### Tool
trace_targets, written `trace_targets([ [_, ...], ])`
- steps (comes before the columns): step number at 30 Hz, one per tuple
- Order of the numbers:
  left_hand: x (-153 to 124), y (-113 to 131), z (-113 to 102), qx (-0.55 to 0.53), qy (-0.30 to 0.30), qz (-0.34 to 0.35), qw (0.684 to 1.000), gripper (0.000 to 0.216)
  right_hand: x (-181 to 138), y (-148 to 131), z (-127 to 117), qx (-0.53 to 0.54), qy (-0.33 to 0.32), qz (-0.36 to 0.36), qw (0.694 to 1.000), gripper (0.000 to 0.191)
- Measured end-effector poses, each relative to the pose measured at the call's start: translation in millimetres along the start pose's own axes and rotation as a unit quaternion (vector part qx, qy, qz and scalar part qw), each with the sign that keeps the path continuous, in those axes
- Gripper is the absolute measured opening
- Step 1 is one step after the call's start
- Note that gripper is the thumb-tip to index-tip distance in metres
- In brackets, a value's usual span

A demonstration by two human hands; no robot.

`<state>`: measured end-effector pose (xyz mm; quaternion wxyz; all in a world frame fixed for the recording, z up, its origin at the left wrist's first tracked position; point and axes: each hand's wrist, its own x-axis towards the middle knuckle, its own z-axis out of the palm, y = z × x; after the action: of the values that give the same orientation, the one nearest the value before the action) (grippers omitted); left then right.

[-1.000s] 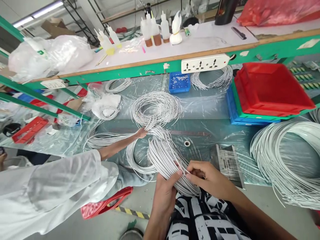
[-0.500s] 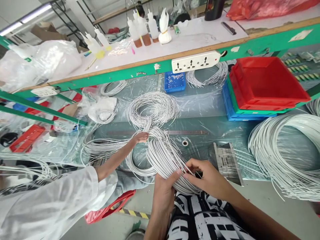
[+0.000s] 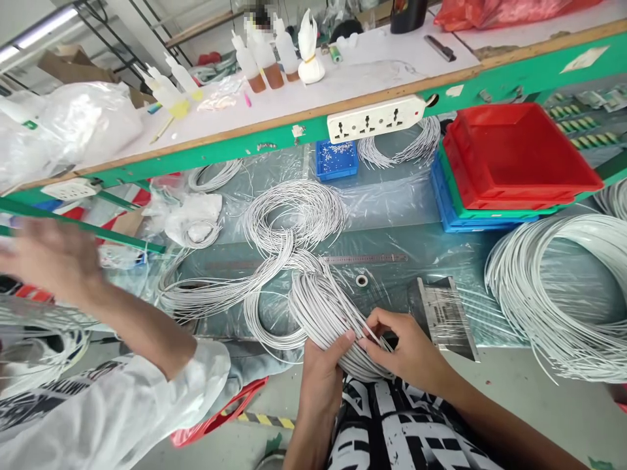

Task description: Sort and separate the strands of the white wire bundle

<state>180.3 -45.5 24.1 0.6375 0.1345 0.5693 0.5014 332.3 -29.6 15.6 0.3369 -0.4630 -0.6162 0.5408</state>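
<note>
A thick bundle of grey-white cables rests at the table's front edge, close to my body. My left hand is wrapped round its near end, thumb on top. With thumb and fingertips, my right hand pinches one or a few cables at the bundle's right side; the exact number is hidden. Left of the bundle lies a smaller cable coil. Just beyond, a large loose coil of thin white cable lies on the plastic-covered table. A steel ruler and a small white ring are near the bundle.
A co-worker's blurred hand is raised at the left. At right are stacked red, green and blue trays, a metal holder and a big cable coil. A shelf with a power strip crosses the back.
The co-worker's hand has left the cables beside the bundle and swung up to the left. My own hands keep nearly the same hold. The view has shifted slightly.
</note>
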Motion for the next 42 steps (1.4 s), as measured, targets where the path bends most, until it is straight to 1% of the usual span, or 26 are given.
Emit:
trace_targets([
  [3, 0, 0, -1, -0.003, -0.007, 0.000, 1.000, 0.057, 0, 3, 2, 0.013, -0.005, 0.003, 1.000, 0.012],
  [6, 0, -1, -3, -0.001, -0.010, -0.002, 1.000, 0.059, 0, 6, 4, 0.019, -0.019, 0.009, 1.000, 0.010],
  [8, 0, -1, -4, 0.001, -0.010, -0.002, 1.000, 0.056, -1, 7, 5, 0.024, -0.021, 0.012, 0.999, 0.010],
  [13, 0, -2, -9, 0.003, -0.022, 0.002, 1.000, 0.039, -1, 8, 9, 0.033, -0.008, 0.013, 0.999, 0.012],
  [15, 0, -2, -11, 0.006, -0.032, 0.004, 0.999, 0.036, -2, 9, 10, 0.029, -0.008, 0.019, 0.999, 0.011],
  [18, 0, -1, -14, 0.008, -0.043, 0.004, 0.999, 0.042, -2, 10, 11, 0.027, -0.018, 0.030, 0.999, 0.008],
  [22, -1, -2, -17, 0.006, -0.042, 0.005, 0.999, 0.051, -2, 8, 12, 0.021, -0.026, 0.035, 0.999, 0.008],
  [29, 0, -2, -20, 0.024, -0.031, 0.021, 0.999, 0.044, -4, 7, 13, 0.014, -0.036, 0.043, 0.998, 0.007],
  [33, 2, -3, -24, 0.040, -0.027, 0.025, 0.998, 0.037, -3, 5, 14, -0.004, -0.027, 0.039, 0.999, 0.008],
  [38, 3, -4, -27, 0.050, -0.038, 0.034, 0.997, 0.035, -3, 3, 15, -0.045, 0.002, 0.014, 0.999, 0.009],
  [40, 4, -3, -28, 0.054, -0.042, 0.036, 0.997, 0.035, -3, 4, 14, -0.047, 0.013, 0.010, 0.999, 0.010],
  [42, 4, -3, -28, 0.059, -0.046, 0.034, 0.997, 0.034, -4, 4, 13, -0.039, 0.010, 0.015, 0.999, 0.010],
])
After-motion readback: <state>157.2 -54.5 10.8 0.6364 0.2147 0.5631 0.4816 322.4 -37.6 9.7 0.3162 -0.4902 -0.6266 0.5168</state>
